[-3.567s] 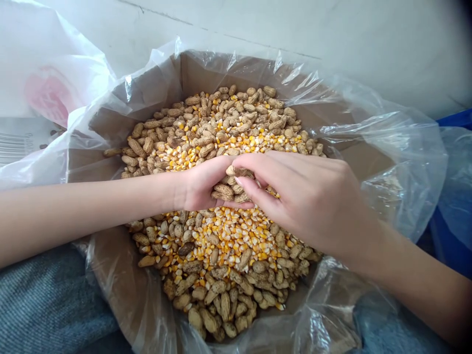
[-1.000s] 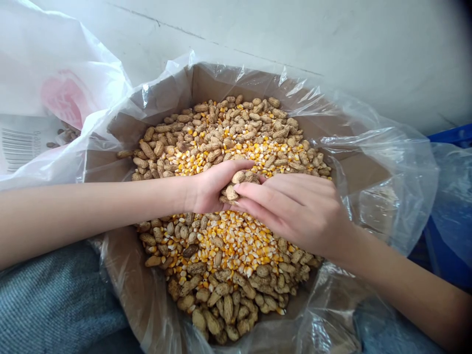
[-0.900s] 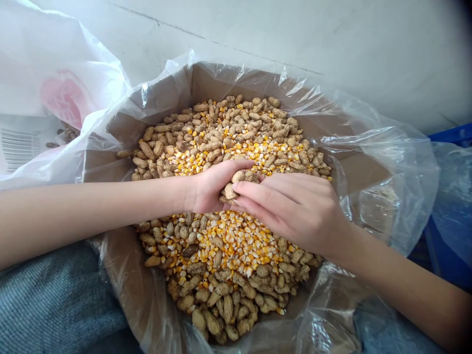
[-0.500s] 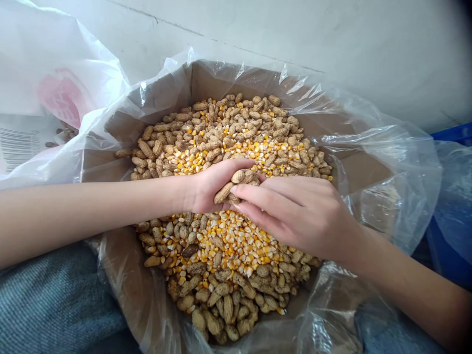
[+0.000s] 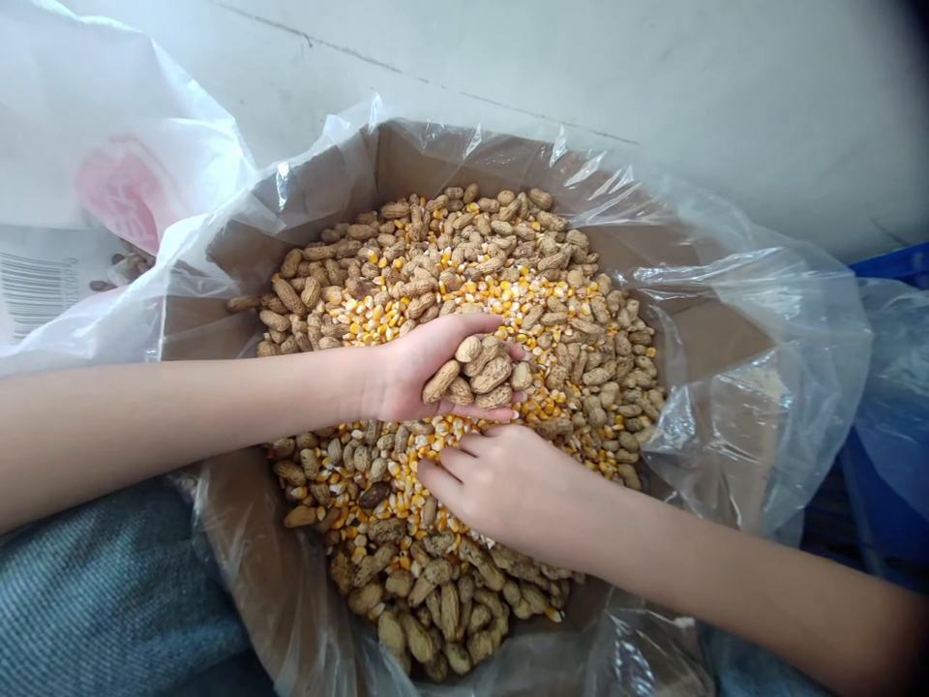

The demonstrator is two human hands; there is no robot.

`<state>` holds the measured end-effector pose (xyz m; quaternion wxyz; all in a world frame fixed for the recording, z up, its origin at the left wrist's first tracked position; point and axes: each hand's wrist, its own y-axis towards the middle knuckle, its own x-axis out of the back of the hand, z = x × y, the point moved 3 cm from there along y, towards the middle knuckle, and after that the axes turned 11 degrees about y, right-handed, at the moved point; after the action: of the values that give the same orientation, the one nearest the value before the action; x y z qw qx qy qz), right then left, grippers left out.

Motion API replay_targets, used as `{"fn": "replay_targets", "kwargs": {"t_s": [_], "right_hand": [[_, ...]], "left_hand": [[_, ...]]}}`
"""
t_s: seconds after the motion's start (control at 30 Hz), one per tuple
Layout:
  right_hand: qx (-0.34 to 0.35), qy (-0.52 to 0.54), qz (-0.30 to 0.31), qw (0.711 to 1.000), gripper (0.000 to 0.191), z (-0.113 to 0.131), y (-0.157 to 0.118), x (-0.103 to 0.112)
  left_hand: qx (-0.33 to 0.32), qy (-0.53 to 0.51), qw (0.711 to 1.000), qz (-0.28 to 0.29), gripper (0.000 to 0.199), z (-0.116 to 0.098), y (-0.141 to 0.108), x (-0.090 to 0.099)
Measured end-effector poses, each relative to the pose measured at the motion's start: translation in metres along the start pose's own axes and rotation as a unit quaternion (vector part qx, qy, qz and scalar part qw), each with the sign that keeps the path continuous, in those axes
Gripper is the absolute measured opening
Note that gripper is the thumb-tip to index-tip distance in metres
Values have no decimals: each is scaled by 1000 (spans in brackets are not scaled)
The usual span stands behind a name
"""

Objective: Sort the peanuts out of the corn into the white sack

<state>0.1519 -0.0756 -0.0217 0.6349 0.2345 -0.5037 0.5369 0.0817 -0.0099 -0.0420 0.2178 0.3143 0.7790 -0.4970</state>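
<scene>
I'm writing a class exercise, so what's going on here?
A person's upturned left grip cups several peanuts in their shells above a plastic-lined cardboard box of more peanuts mixed with corn kernels. The right grip is palm-down at the mix, lower in the picture; what it holds, if anything, is hidden.

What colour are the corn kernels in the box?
The corn kernels are yellow and white, clearest in the head view.

Right hand (image 5: 500,484): fingertips hidden beneath it; whether anything is gripped cannot be determined. Left hand (image 5: 410,378): palm concealed under peanuts (image 5: 490,375). Both forearms (image 5: 726,571) cut off by the view's edges. Printed bag (image 5: 44,145) cut off at left; characters (image 5: 71,287) beside barcode (image 5: 36,295) illegible.
</scene>
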Motion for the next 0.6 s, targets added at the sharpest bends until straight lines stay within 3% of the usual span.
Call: {"fn": "replay_targets", "kwargs": {"t_s": [0.13,0.23,0.37,0.6], "right_hand": [[31,3,-38,999,11,4,-2,9],[52,-13,-132,990,14,4,-9,27],[7,-49,-255,966,16,-11,-23,47],[-68,-92,-273,955,22,-33,-33,49]], "left_hand": [[-1,-2,1000,6,28,0,-1,-1],[1,0,1000,5,29,0,-1,-1],[5,14,1000,14,29,1,-2,-1],[-11,22,1000,-6,26,0,-2,0]]}}
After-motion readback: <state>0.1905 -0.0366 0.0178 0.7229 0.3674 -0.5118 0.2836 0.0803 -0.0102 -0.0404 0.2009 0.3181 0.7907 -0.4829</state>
